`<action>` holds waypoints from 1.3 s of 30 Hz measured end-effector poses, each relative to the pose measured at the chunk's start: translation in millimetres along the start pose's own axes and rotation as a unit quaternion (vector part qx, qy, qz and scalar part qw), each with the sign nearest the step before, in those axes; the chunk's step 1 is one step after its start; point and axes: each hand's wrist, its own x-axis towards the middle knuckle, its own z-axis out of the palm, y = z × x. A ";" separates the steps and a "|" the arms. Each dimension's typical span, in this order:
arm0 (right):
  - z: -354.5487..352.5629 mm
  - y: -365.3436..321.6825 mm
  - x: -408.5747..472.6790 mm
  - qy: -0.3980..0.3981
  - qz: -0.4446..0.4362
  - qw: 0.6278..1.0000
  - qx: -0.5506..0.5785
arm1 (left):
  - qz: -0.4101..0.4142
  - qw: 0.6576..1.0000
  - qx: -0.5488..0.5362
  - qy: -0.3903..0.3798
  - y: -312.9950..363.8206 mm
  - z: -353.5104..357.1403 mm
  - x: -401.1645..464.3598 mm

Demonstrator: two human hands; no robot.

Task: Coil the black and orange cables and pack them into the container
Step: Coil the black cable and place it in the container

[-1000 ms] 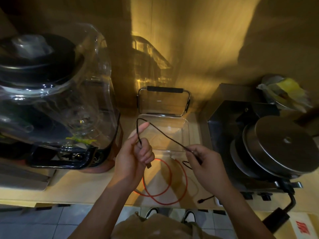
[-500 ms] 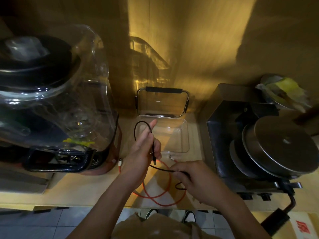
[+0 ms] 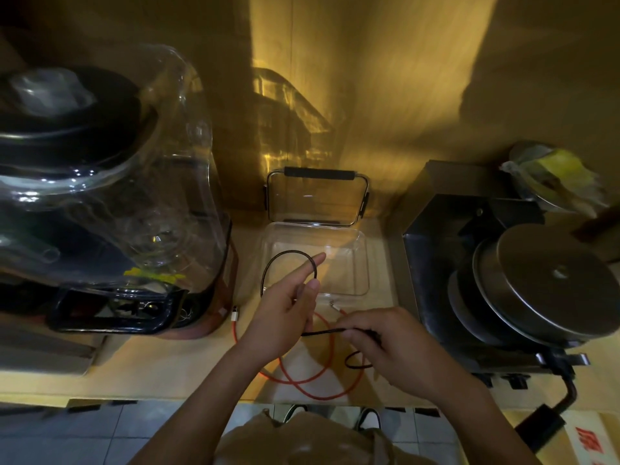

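Note:
A thin black cable (image 3: 268,266) arcs in a loop above the counter. My left hand (image 3: 285,310) holds that loop, index finger stretched out toward the container. From there the cable runs right to my right hand (image 3: 392,350), which pinches it between thumb and fingers; a small black loop shows under that hand. The orange cable (image 3: 312,380) lies loosely coiled on the counter beneath both hands, its white plug (image 3: 235,313) at the left. The clear rectangular container (image 3: 362,263) sits open just behind my hands, with its lid (image 3: 318,199) propped upright behind it.
A large clear blender jar on a dark base (image 3: 110,209) fills the left side. At the right stands a dark metal appliance with round discs (image 3: 536,283). A bowl with a yellow wrapper (image 3: 557,179) is at the far right. The counter's front edge runs below my hands.
My right hand has drawn the black cable down and toward me, from stretched over the container to level with the left hand. The loop at my left hand has grown rounder.

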 end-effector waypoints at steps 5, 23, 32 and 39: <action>-3.4 3.4 -1.5 0.051 0.015 0.998 0.018 | 0.037 0.990 0.137 0.005 -9.7 -0.8 -1.7; -19.1 17.7 -4.5 0.237 0.040 0.968 0.073 | -0.022 0.999 -0.042 0.007 -4.7 -14.1 -1.6; -17.7 19.7 -4.1 0.273 0.051 0.957 0.084 | -0.205 0.832 -0.513 -0.059 3.7 -22.1 -1.2; -17.9 21.6 -4.8 0.275 0.065 0.954 0.100 | -0.142 0.709 -0.679 -0.130 3.3 -34.9 1.3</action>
